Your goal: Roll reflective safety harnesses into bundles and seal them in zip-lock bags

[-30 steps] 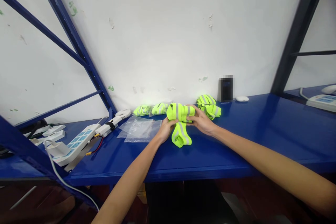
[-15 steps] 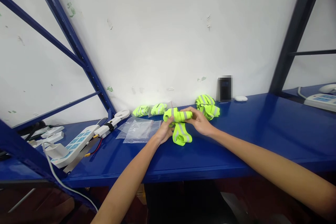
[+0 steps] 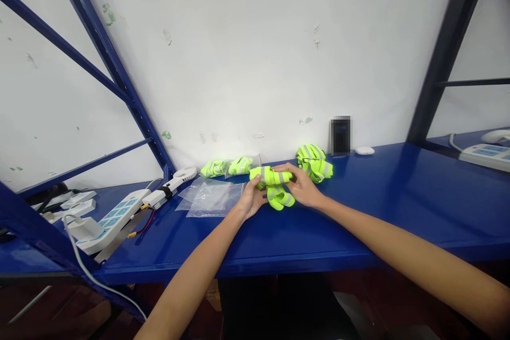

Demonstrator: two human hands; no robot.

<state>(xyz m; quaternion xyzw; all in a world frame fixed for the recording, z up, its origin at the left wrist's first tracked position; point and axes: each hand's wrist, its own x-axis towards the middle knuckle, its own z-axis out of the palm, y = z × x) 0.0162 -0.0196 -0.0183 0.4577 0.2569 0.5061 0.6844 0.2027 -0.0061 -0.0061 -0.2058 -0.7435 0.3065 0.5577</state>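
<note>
Left hand (image 3: 249, 199), right hand (image 3: 304, 186) curled around neon strap (image 3: 271, 176)

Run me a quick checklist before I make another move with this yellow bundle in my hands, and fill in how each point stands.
1. Left hand gripping the yellow bundle: ok, the thumb is on its left end.
2. Right hand steadying it: ok, fingers at its right end.
3. No loose part: not ok, a loop sticks out below the rolled part.
4. Clear plastic bags close by: ok, lying flat on the blue table beside the left hand.
5. Red-and-black cable away from both hands: ok.
6. Underside of the bundle neat: cannot tell, it is hidden.
</note>
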